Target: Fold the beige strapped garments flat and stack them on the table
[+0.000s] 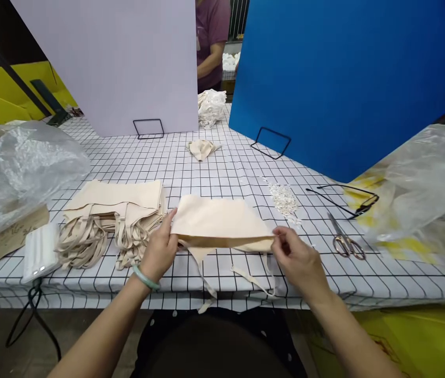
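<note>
A cream cloth bag lies flat on the grid-patterned table right in front of me, its long straps hanging over the near edge. My left hand, with a pale green bangle at the wrist, grips the bag's near left corner. At the near right corner my right hand pinches the bag's open edge. A stack of similar cream bags with looped straps sits to the left of my left hand.
Scissors and black-framed glasses lie at the right, beside a heap of small white scraps. Clear plastic bags sit at both sides. A white device with a cable sits left. Upright lilac and blue boards stand behind; another person stands beyond them.
</note>
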A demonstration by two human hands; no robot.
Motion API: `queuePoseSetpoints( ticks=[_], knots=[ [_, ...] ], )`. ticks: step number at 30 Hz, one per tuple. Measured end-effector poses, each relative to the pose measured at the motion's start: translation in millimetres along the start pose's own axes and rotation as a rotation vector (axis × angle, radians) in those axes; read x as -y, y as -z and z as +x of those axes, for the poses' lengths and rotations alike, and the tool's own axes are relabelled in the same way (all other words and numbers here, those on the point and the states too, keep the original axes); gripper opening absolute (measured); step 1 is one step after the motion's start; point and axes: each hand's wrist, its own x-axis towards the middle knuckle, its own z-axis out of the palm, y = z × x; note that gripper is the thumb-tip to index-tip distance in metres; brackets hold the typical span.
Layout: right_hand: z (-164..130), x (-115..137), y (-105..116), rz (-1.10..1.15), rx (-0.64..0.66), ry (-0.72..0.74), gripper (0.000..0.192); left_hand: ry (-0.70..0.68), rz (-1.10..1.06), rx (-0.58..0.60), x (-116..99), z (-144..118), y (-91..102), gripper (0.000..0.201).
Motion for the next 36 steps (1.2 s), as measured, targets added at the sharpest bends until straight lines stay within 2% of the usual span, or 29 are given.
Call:
queuePoseSetpoints(
  ticks=[2, 4, 8, 12, 14, 17, 19, 21, 23, 24, 25, 27, 30, 32, 34, 36],
  knots=[
    [-9.3, -4.9, -11.9, -0.118, 0.098, 0.017, 0.025, 0.064, 0.023, 0.078, 8.9, -4.8, -9.3, 0.063],
    [-12.8, -6.7, -17.0, -0.209, 0.156, 0.010, 0.026, 0.101, 0.074, 0.104, 11.9, -6.1, -13.5, 0.065],
    [-4.9, -7.4, -4.3, -0.271, 0.236, -0.118, 0.021, 0.043, 0.169, 0.067, 9.8, -1.9, -2.1, 0.056],
    [15.7, -8.7, 21.8, -0.077, 0.501, -0.252, 0.025, 0.019, 0.104, 0.324, 8.9, 6.9, 22.2, 0.060],
    [30.6, -7.2, 24.6, -0.005, 0.477, -0.310, 0.028, 0.052, 0.108, 0.310, 8.4, 17.2, 25.3, 0.061],
    [54.1, -1.0, 9.3, -0.133, 0.336, -0.373, 0.022, 0.061, 0.250, 0.168, 5.8, 39.9, 13.6, 0.049],
    [66.7, 3.5, -7.1, -0.203, 0.362, -0.376, 0.017, 0.063, 0.349, 0.213, 2.3, 55.5, 2.8, 0.042],
    [76.0, 5.2, -21.3, -0.123, 0.391, -0.365, 0.011, 0.079, 0.399, 0.335, -2.3, 68.8, -3.2, 0.030],
    [82.3, 2.8, -30.0, 0.001, 0.324, -0.364, 0.010, 0.089, 0.406, 0.370, -7.1, 79.2, -3.6, 0.013],
    [84.3, 0.3, -32.0, 0.035, 0.278, -0.365, 0.011, 0.076, 0.402, 0.342, -9.1, 83.2, -2.7, 0.008],
    [85.1, -2.9, -32.3, 0.039, 0.234, -0.361, 0.011, 0.049, 0.398, 0.290, -10.6, 86.2, -1.8, 0.007],
    [81.1, -9.1, -27.8, -0.001, 0.172, -0.332, 0.015, -0.038, 0.411, 0.168, -12.1, 88.0, -2.9, 0.019],
    [55.3, -11.5, -10.6, -0.011, 0.154, -0.312, 0.020, -0.262, 0.460, 0.065, -12.1, 78.7, -17.3, 0.035],
    [27.2, -5.1, 1.9, -0.009, 0.210, -0.342, 0.024, -0.436, 0.428, 0.082, -14.0, 67.7, -36.1, 0.030],
    [-1.9, 6.0, 10.3, -0.042, 0.264, -0.344, 0.030, -0.591, 0.330, 0.163, -19.9, 57.6, -59.6, 0.025],
    [-25.9, 17.5, 15.1, -0.072, 0.260, -0.315, 0.030, -0.696, 0.238, 0.270, -29.7, 50.8, -83.6, 0.022]
  ],
)
